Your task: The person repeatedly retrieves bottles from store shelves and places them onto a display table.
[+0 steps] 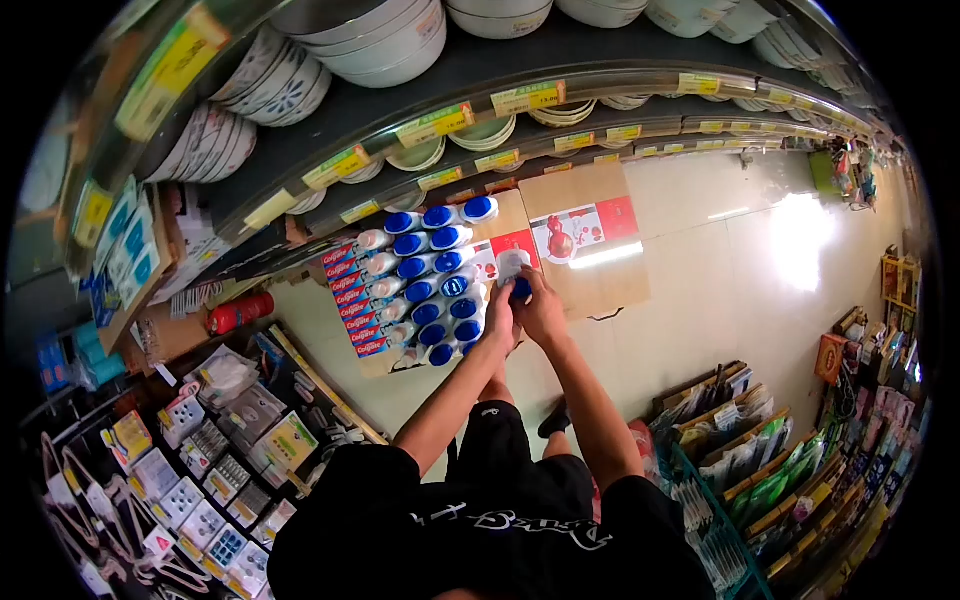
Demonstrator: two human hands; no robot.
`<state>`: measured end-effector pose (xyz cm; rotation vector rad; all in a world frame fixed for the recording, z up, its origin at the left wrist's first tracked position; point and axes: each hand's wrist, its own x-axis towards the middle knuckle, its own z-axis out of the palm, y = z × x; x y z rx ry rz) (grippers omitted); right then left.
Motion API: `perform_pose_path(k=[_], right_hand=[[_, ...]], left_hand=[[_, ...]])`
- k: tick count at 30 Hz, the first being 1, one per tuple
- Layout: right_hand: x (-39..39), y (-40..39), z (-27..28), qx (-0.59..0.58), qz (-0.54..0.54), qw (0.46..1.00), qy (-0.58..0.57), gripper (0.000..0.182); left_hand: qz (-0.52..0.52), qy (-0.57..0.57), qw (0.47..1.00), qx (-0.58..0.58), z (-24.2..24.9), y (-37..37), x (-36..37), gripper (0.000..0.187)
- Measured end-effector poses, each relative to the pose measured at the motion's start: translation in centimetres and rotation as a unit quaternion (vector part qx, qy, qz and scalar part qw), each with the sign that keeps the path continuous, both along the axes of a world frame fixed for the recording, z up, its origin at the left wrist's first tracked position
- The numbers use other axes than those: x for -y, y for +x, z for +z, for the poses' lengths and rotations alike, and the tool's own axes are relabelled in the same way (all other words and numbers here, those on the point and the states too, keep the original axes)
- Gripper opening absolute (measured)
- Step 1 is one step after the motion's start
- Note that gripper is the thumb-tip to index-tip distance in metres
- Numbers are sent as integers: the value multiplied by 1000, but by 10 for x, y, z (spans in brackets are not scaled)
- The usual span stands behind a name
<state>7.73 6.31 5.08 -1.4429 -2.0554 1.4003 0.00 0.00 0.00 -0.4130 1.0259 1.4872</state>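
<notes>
My left hand (502,315) and my right hand (543,312) are close together, both closed around a white bottle with a blue cap (521,288). Its lower part is hidden by my fingers. Left of my hands stand several white bottles with blue caps (430,313), packed in rows on a cardboard box. A stack of red Colgate toothpaste boxes (360,310) lines the left side of these bottles. Just beyond my hands, a cardboard box (600,275) carries a red and white printed label (570,235).
Shelves of stacked bowls (385,45) with yellow price tags (527,97) curve across the top. A red cylinder-shaped item (241,313) lies at left. Packaged goods (228,470) hang at lower left, and racks of packets (740,440) stand at lower right on the shiny floor (690,310).
</notes>
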Motion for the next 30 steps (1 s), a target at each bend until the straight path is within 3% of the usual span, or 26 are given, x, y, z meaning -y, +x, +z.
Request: perform_pose_path(k=[2,3,5,9,14,16,18,19,22,23,27,29,30], right_hand=[[13,-7,16,-18,-22,999,-23,39],[-46,-39,-25,-41,-13,999,15,37],[-42,-45,-44,-54,1,998,30,34],[-41,-66,-60,-47,10,998,42,28],[-53,-73,-70,-57,17,998,15,42],[-51,-74,-68,-68,34,997,2,51],[-50,-61,-52,-75,62,995,-16,68],[-43,-53,-48,-79,47,995,-36,65],[-24,-17,-21,-44,6,998,-40,62],[-7,1,-14,-47,-12,998,-46,60],[54,99,-17,-11,-61,996,-65,51],[78,155,-11,29,-72,996,-53,46],[104,175,-3,43,-88,993,-63,44]], left_hand=[[-9,-25,1000,-4,7,-2,16,43],[-11,-17,1000,-24,-23,-33,-48,43],[-18,-63,997,-31,-10,-37,-48,43],[-40,-47,997,-43,-19,-54,-48,50],[-47,-65,996,-32,-34,-66,-63,44],[-62,-117,988,-83,-35,-72,-69,46],[-94,-120,982,-110,-41,-79,-70,52],[-119,-95,985,-82,-60,-89,-65,61],[-159,-131,976,-66,-52,-99,-75,78],[-155,-118,981,-2,-52,-106,-71,79],[-129,-136,982,-20,-25,-94,-82,77],[-192,-116,974,-23,-10,-74,-85,71],[-222,-83,972,4,-38,-82,-70,70]])
